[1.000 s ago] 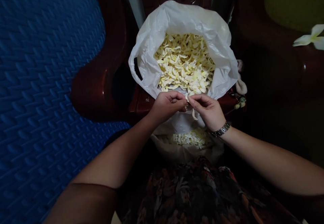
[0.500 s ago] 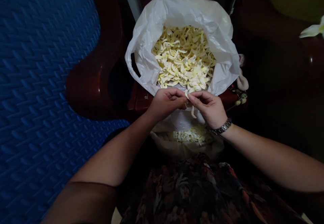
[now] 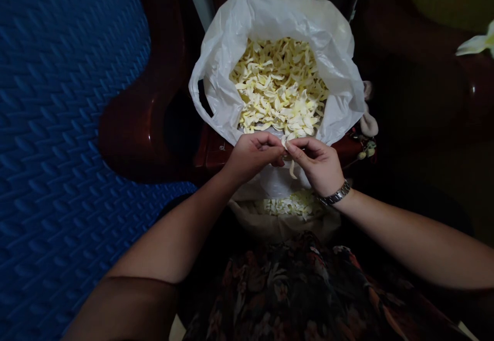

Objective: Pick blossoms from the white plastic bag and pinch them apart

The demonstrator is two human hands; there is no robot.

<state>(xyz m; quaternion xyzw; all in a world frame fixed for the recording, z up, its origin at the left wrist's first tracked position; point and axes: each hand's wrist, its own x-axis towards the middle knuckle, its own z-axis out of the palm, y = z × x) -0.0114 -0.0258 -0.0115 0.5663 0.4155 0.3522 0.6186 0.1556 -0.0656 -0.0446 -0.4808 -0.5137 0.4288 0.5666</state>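
Between the fingertips of both hands is a pale flower (image 3: 293, 169), with one curled petal hanging below. My left hand (image 3: 259, 157) is closed in a pinch on its left side. My right hand (image 3: 317, 163), with a metal watch band (image 3: 338, 194) at the wrist, pinches it from the right. Just beyond the fingers stands an open white plastic bag (image 3: 224, 37) filled with cream and yellow flowers (image 3: 280, 84). Below the hands, nearer my body, a second bag (image 3: 285, 222) holds small white-yellow pieces (image 3: 289, 205). The fingers partly hide the held flower.
The plastic bag rests on a dark red wooden seat (image 3: 216, 150) with a curved armrest (image 3: 131, 120). Blue textured matting (image 3: 57, 125) covers the floor at left. A small plush-like item (image 3: 369, 124) lies right of the bag. A white flower (image 3: 473, 46) shows at the far right.
Both hands keep their pinch on the flower in nearly the same place. The hanging petal has shifted very slightly, and the whole view has moved a little.
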